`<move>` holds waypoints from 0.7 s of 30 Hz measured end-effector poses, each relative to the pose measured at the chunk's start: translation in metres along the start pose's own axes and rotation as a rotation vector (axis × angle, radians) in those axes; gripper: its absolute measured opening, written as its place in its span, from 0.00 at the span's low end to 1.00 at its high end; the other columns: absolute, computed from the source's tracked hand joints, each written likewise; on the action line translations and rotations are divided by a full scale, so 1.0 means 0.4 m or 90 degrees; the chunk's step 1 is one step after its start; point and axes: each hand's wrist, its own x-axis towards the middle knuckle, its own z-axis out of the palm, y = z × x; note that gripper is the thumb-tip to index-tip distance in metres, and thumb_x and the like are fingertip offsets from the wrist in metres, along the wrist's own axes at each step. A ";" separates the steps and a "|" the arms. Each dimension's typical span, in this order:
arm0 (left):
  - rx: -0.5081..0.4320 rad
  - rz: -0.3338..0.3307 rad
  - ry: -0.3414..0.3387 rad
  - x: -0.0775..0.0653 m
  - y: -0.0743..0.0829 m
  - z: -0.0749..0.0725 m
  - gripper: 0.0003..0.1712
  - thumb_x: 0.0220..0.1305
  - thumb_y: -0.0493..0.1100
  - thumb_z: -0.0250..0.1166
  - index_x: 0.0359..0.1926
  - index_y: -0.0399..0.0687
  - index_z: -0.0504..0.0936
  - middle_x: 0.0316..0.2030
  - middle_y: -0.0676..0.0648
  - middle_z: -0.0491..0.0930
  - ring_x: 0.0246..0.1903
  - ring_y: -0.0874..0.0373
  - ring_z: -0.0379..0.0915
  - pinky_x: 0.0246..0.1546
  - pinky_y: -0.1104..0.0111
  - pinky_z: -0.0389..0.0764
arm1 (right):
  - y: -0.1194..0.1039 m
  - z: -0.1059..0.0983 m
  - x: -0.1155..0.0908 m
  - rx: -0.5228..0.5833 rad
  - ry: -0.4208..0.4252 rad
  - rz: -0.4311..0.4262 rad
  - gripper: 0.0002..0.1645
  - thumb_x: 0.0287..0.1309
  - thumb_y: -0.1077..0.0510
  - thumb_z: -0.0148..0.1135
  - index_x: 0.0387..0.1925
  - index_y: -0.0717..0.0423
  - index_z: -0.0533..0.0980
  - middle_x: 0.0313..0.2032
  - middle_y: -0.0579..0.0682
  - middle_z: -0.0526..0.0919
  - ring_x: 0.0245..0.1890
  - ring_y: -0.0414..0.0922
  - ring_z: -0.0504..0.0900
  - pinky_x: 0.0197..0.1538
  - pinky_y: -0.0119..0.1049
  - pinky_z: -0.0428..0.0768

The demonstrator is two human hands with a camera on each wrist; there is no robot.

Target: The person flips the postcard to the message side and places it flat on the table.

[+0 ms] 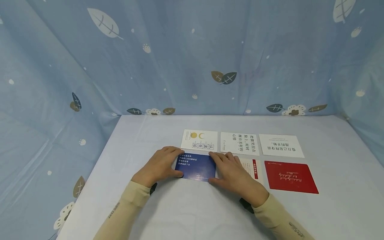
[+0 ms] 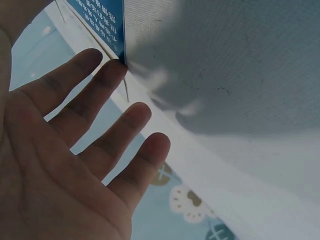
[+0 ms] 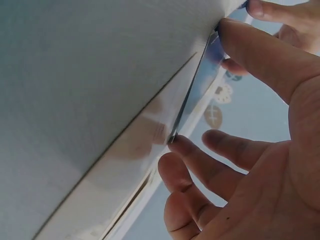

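Observation:
A dark blue card (image 1: pixel 195 166) with white writing lies flat between both hands, close over the white table. At its left end, my left hand (image 1: pixel 161 165) holds it by the corners, thumb at the near one and fingertips at the far one. In the left wrist view the fingers (image 2: pixel 85 107) are spread and fairly straight, with a fingertip at the card's corner. My right hand (image 1: pixel 235 173) holds the right end likewise between thumb and fingers; the right wrist view shows the card edge (image 3: pixel 187 95) spanned there. Under that hand, a white card with red print (image 1: pixel 250 166) is partly hidden.
Behind the blue card lies a row of white cards: one with a sun and moon (image 1: pixel 199 138), one with black writing (image 1: pixel 240 143), and another (image 1: pixel 282 145) at the right. A red card (image 1: pixel 291 176) lies right of my right hand. A blue leaf-patterned curtain (image 1: pixel 186 60) surrounds the table.

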 end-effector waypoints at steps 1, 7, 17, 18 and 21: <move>0.001 0.000 0.001 0.000 0.000 0.000 0.47 0.48 0.54 0.82 0.67 0.45 0.75 0.65 0.43 0.74 0.67 0.43 0.65 0.68 0.49 0.64 | 0.000 0.000 0.001 -0.005 0.002 -0.002 0.55 0.51 0.41 0.78 0.75 0.53 0.63 0.68 0.52 0.72 0.62 0.54 0.69 0.64 0.54 0.65; -0.006 -0.001 0.001 -0.001 -0.001 0.000 0.47 0.49 0.54 0.82 0.68 0.45 0.74 0.64 0.43 0.74 0.67 0.43 0.66 0.68 0.49 0.64 | 0.005 0.001 0.005 -0.007 0.018 -0.017 0.55 0.49 0.41 0.79 0.74 0.54 0.64 0.66 0.53 0.73 0.62 0.54 0.69 0.63 0.54 0.67; -0.011 -0.060 0.035 -0.007 -0.002 0.002 0.44 0.56 0.57 0.77 0.69 0.45 0.73 0.57 0.44 0.77 0.58 0.47 0.72 0.62 0.52 0.71 | 0.002 -0.015 0.008 -0.004 0.058 -0.026 0.54 0.46 0.50 0.82 0.73 0.49 0.66 0.64 0.52 0.74 0.60 0.52 0.70 0.62 0.52 0.68; -0.014 -0.071 0.038 -0.007 -0.004 0.003 0.43 0.57 0.57 0.77 0.69 0.46 0.73 0.57 0.45 0.78 0.57 0.47 0.72 0.61 0.53 0.71 | 0.001 -0.017 0.009 -0.003 0.064 -0.024 0.54 0.46 0.51 0.82 0.73 0.49 0.67 0.64 0.52 0.74 0.60 0.52 0.70 0.62 0.52 0.68; -0.033 -0.096 0.051 -0.009 -0.009 0.007 0.42 0.58 0.58 0.76 0.69 0.46 0.74 0.52 0.47 0.80 0.53 0.51 0.74 0.58 0.55 0.73 | -0.001 -0.017 0.010 -0.003 0.081 -0.030 0.53 0.45 0.52 0.83 0.72 0.48 0.68 0.63 0.52 0.75 0.60 0.53 0.71 0.62 0.52 0.69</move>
